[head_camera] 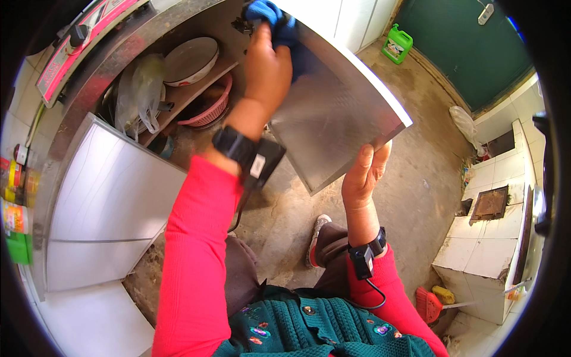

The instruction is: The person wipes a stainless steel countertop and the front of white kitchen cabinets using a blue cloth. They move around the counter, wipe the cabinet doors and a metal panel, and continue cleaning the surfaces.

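Observation:
A bunched blue cloth point(279, 22) is in my left hand point(267, 67), pressed near the top of the open cabinet door point(334, 111), close to its metal hinge point(243, 26). The fingertips are partly hidden by the cloth. The door's grey inner face is towards me, and its white edge curves along the right. My right hand point(363, 174) grips the door's near corner, thumb on the inner face and fingers partly hidden behind it. Both wrists carry black straps with small devices.
Inside the cabinet, an enamel basin point(192, 60) and a plastic bag point(142, 96) rest on a shelf, above a pink plastic basket point(209, 107). A gas stove point(78, 42) stands upper left. A green jug point(397, 44), red broom point(428, 305) and tiled structure point(473, 250) are at right.

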Demonstrator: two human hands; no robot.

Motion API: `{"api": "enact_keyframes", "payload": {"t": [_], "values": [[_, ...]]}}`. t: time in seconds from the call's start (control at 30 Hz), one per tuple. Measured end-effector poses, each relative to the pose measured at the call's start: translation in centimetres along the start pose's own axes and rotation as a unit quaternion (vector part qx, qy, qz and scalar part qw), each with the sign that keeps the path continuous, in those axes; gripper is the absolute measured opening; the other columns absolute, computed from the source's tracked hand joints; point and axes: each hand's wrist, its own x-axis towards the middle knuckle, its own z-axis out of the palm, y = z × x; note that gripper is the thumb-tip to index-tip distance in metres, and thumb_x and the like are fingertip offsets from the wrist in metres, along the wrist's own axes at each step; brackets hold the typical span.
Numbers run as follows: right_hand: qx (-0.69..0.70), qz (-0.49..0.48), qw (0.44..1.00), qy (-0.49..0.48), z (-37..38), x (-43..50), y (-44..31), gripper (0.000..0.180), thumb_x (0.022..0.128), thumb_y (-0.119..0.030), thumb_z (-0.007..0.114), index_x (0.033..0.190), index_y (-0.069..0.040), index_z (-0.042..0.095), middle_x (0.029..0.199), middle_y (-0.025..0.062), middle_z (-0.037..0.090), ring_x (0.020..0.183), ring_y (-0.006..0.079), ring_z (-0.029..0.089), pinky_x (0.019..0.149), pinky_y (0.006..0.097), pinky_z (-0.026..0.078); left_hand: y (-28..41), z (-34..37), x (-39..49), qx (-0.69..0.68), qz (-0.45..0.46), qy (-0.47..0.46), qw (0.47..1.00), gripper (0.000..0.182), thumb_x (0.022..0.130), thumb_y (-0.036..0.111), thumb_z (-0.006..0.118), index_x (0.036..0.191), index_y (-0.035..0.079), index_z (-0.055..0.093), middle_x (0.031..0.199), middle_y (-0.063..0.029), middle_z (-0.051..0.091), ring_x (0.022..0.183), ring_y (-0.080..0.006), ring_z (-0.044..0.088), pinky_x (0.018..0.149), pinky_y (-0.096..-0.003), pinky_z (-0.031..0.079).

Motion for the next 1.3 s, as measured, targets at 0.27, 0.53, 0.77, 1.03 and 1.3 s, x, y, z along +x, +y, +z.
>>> {"api": "enact_keyframes", "payload": {"t": [0.27, 0.53, 0.77, 1.03, 1.3], "values": [[0.084, 0.054, 0.995, -0.015, -1.1, 1.8, 0.2, 0.058, 0.105, -0.046, 0.039, 0.145, -0.004, 0.043, 0.139, 0.0093, 0.052, 0.126, 0.0208, 0.048, 0.109, 0.0354, 0.037, 9.1, -0.6, -9.9, -0.14, 0.091, -0.106, 0.98, 0.048, 0.079, -0.001, 0.058, 0.127, 0.001, 0.053, 0.115, -0.0234, 0.061, 0.105, -0.0392, 0.061, 0.092, -0.0398, 0.049], [0.177, 0.147, 0.973, -0.001, -1.9, 2.5, -0.7, 0.068, 0.105, -0.055, 0.028, 0.148, -0.003, 0.038, 0.147, 0.0113, 0.046, 0.135, 0.0245, 0.043, 0.115, 0.0391, 0.029, 3.9, 2.8, -17.6, -0.169, -0.097, -0.148, 0.97, 0.05, 0.08, 0.002, 0.062, 0.127, 0.002, 0.043, 0.118, -0.0267, 0.052, 0.11, -0.0489, 0.052, 0.093, -0.048, 0.047], [0.097, 0.121, 0.985, 0.079, -1.1, 2.2, -0.7, 0.059, 0.107, -0.044, 0.029, 0.145, -0.001, 0.039, 0.146, 0.0113, 0.044, 0.134, 0.0229, 0.042, 0.113, 0.0371, 0.032, -7.3, 7.3, -27.5, -0.045, -0.385, -0.303, 0.871, 0.061, 0.082, 0.015, 0.063, 0.137, -0.003, 0.042, 0.123, -0.0276, 0.061, 0.12, -0.0409, 0.056, 0.101, -0.0403, 0.045], [0.017, 0.117, 0.987, 0.109, -0.6, 2.6, -0.7, 0.06, 0.107, -0.045, 0.028, 0.137, 0.004, 0.046, 0.135, 0.012, 0.052, 0.123, 0.0204, 0.049, 0.106, 0.0343, 0.038, -4.5, 5.5, -19.7, -0.338, -0.453, -0.228, 0.793, 0.046, 0.085, 0.005, 0.058, 0.129, -0.002, 0.044, 0.106, -0.0147, 0.061, 0.087, -0.0233, 0.067, 0.059, -0.0347, 0.057], [-0.03, 0.154, 0.981, 0.11, -0.5, 1.3, -1.5, 0.061, 0.107, -0.045, 0.029, 0.141, 0.003, 0.043, 0.139, 0.0117, 0.05, 0.126, 0.0221, 0.048, 0.108, 0.0347, 0.037, 1.3, -0.3, -8.8, -0.312, -0.259, -0.157, 0.901, 0.049, 0.079, 0.013, 0.073, 0.119, -0.003, 0.05, 0.104, -0.0163, 0.066, 0.093, -0.0252, 0.066, 0.078, -0.0358, 0.055]]}}
